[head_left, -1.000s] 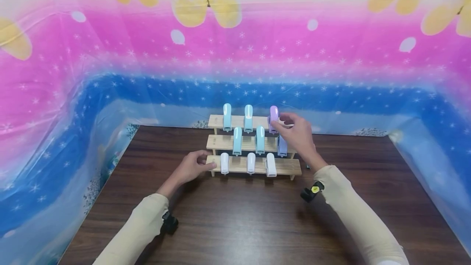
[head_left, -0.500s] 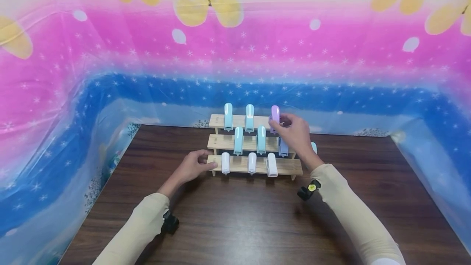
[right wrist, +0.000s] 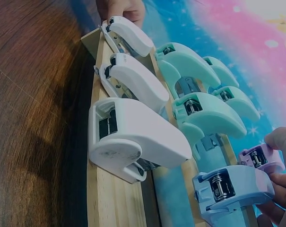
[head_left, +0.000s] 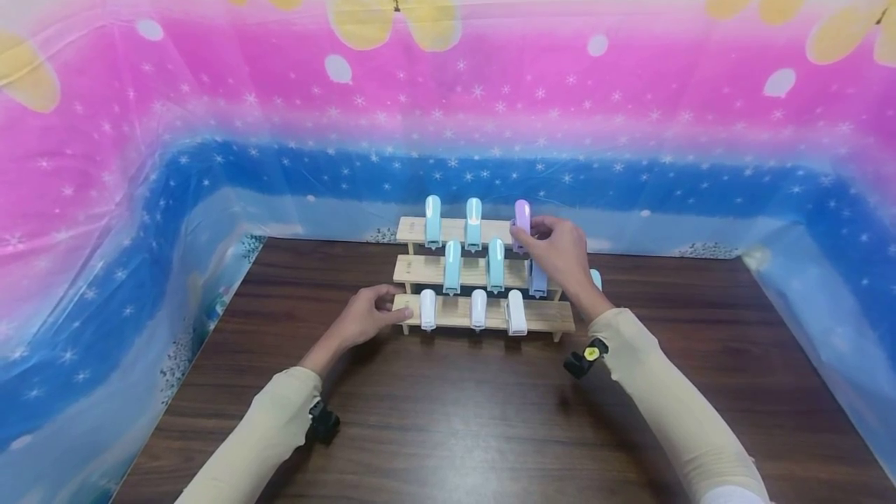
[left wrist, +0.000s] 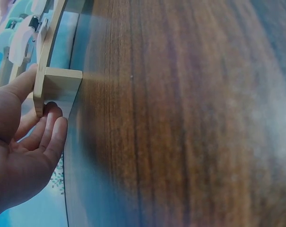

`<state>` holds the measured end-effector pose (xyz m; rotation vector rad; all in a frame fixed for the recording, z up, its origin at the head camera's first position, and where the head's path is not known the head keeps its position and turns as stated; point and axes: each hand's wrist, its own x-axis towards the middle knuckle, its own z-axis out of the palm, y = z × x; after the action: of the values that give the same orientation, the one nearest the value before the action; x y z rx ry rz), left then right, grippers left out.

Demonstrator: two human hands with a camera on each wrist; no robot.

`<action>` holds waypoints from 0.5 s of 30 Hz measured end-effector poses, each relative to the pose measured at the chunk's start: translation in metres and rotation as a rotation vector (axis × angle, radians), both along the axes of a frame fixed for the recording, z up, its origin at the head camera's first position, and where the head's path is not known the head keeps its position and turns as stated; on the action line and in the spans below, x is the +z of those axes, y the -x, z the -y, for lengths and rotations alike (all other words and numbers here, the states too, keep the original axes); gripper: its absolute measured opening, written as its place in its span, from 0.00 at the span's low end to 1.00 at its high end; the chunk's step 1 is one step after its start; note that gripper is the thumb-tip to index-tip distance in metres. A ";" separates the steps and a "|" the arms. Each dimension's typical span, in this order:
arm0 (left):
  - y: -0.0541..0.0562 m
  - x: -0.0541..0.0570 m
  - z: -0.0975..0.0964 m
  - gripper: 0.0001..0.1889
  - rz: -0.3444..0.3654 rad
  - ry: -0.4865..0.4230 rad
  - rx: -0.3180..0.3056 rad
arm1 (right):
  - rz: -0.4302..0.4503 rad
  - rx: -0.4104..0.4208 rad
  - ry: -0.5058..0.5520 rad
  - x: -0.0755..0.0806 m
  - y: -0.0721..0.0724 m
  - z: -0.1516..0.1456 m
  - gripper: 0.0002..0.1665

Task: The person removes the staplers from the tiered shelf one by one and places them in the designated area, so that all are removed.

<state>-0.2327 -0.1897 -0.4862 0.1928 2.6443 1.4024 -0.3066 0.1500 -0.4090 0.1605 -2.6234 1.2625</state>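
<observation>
A three-tier wooden stand (head_left: 549,316) holds several small staplers. My left hand (head_left: 367,314) grips the left end of its lowest tier, thumb on top and fingers curled below, as the left wrist view shows. At the right end of the top tier, my right hand (head_left: 562,253) pinches a purple stapler (head_left: 523,213) between thumb and fingers. Just below that hand, on the middle tier, is a blue stapler (right wrist: 242,186), partly covered in the head view. Teal staplers (head_left: 495,264) fill the rest of the upper two tiers; white staplers (right wrist: 138,127) line the bottom one.
The stand is on a brown wood-grain table (head_left: 448,418), near its back edge. A patterned cloth (head_left: 315,169) rises behind and at both sides. Partly hidden behind the right wrist, a teal thing (head_left: 596,278) shows to the right of the stand.
My right wrist and forearm have shifted slightly left, exposing more of the teal thing behind. The purple stapler stays nearly in place in the right hand. My left hand has kept its grip.
</observation>
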 end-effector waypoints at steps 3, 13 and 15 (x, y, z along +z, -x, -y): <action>0.000 0.000 0.000 0.28 0.006 -0.002 0.001 | -0.006 0.000 0.002 -0.001 0.001 0.000 0.33; 0.000 -0.001 -0.001 0.28 0.008 -0.007 0.010 | -0.046 -0.010 0.009 -0.003 0.002 0.001 0.32; 0.000 -0.001 -0.001 0.28 0.006 -0.007 0.010 | -0.052 -0.013 0.008 -0.003 0.002 0.002 0.32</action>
<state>-0.2329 -0.1887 -0.4870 0.1762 2.6395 1.4128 -0.3090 0.1485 -0.4116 0.1729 -2.5709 1.2477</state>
